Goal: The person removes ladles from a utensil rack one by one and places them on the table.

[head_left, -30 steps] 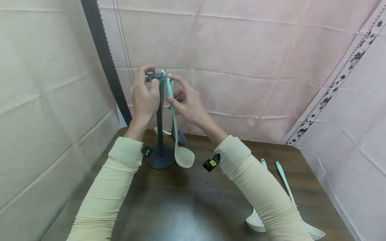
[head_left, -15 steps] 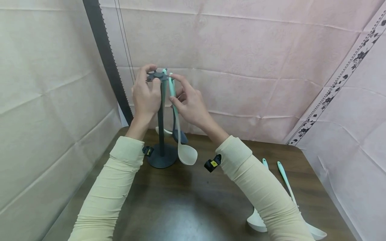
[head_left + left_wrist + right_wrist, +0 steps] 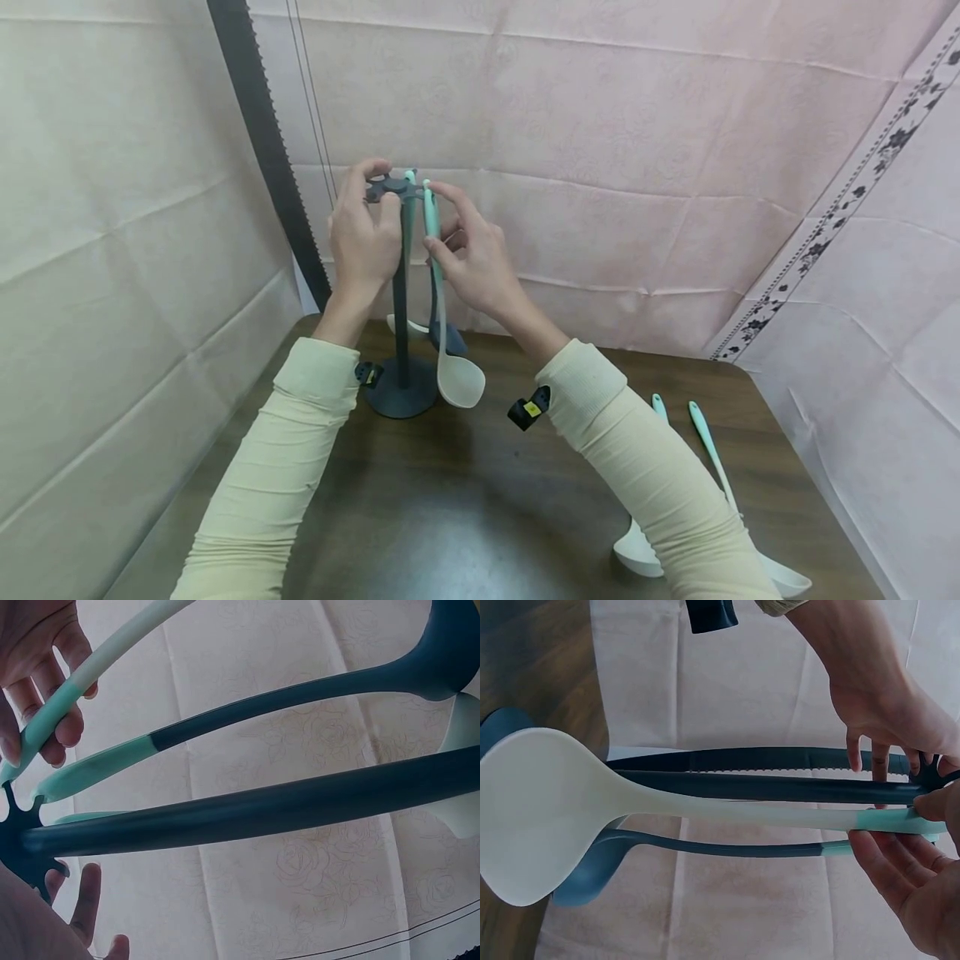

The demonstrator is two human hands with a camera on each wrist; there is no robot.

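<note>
My left hand point(image 3: 365, 242) grips the hooked top of a dark utensil stand point(image 3: 402, 292), thumb in front and fingers behind. Beside it, my right hand point(image 3: 476, 258) pinches the mint-green handle of a white ladle point(image 3: 461, 382). The handle's end is at a hook of the stand, as the left wrist view shows; whether it hangs on the hook cannot be told. Behind it a dark blue ladle point(image 3: 592, 874) with a mint handle hangs from the stand. Farther back hangs another white utensil point(image 3: 412, 328), mostly hidden by the pole.
Two white utensils with mint handles, a left one point(image 3: 637, 552) and a right one point(image 3: 708, 446), lie on the brown table point(image 3: 465, 517) at the right, partly covered by my right sleeve. Pale cloth point(image 3: 600, 167) hangs behind and at both sides.
The white ladle's bowl has swung slightly right, then back left. Both hands keep almost the same place on the stand and the handle.
</note>
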